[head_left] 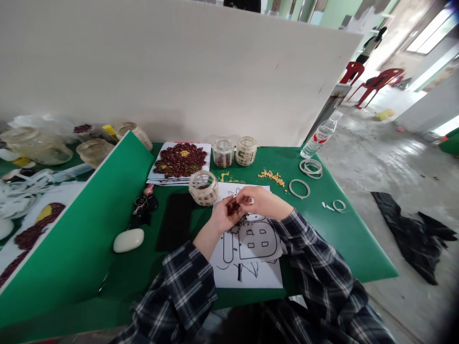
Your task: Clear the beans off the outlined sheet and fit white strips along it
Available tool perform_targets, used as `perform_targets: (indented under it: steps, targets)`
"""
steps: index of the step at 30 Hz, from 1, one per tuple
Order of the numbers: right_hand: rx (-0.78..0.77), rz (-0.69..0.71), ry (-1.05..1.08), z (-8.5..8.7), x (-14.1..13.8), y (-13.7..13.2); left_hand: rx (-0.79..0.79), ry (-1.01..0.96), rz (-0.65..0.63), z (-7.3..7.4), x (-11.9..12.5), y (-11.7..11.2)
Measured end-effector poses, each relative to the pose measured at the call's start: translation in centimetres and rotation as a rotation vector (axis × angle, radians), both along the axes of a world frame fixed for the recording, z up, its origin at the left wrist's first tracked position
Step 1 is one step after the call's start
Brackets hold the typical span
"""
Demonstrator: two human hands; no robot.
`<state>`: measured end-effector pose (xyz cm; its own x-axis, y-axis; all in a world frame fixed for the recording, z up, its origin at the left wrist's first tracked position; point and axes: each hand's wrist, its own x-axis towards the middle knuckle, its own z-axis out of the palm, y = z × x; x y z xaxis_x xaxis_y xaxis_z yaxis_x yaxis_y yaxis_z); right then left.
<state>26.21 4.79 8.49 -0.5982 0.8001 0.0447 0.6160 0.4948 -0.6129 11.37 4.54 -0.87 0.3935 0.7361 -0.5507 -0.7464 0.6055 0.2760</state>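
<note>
My left hand (221, 217) is cupped palm up over a white sheet with a black line drawing (247, 243), and holds a small heap of dark red beans (233, 207). My right hand (258, 199) reaches across to that heap with fingertips pinched at the beans. Both hands hover just above the upper part of the drawing. A glass jar (203, 187) with a few beans stands just left of the hands.
Two more jars (223, 152) (246, 150) and a finished bean picture (180, 160) lie at the back. Yellow kernels (272, 177), white rings (310, 168), a water bottle (321, 135), a black phone (175, 220), keys (143, 205) and a white oval case (128, 240) share the green table (351, 239). A green divider (79, 229) stands left.
</note>
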Motion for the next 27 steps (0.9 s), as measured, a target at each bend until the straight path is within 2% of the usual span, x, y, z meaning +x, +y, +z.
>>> perform_targets:
  steps: [3, 5, 7, 11, 17, 21, 24, 27]
  targets:
    - [0.054, -0.160, 0.105, -0.5, 0.5, 0.4, -0.026, -0.047, 0.022, 0.5, -0.2, 0.1]
    - [0.035, -0.225, 0.042, -1.3, 1.1, 0.9, 0.025, -0.106, -0.003, 0.7, -0.5, 0.0]
    - [-0.032, -0.190, -0.096, -2.3, 1.5, 1.4, 0.114, -0.107, -0.024, 0.7, -0.6, -0.1]
    - [-0.093, -0.113, -0.275, -4.3, 1.1, 2.0, 0.255, 0.068, -0.083, 0.3, -0.5, -0.1]
    - [-0.013, -0.125, -0.450, -5.1, -0.3, 1.6, 0.233, 0.064, -0.178, 0.4, -0.6, 0.0]
    - [0.013, -0.113, -0.553, -5.1, -0.7, 1.3, 0.204, 0.022, -0.103, 0.5, -0.8, -0.1]
    - [0.034, -0.114, -0.606, -5.1, -1.1, 1.2, 0.154, 0.046, -0.013, 0.4, -0.7, -0.2]
    - [0.032, -0.104, -0.621, -4.9, -1.3, 1.1, 0.139, 0.066, 0.025, 0.3, -0.6, -0.2]
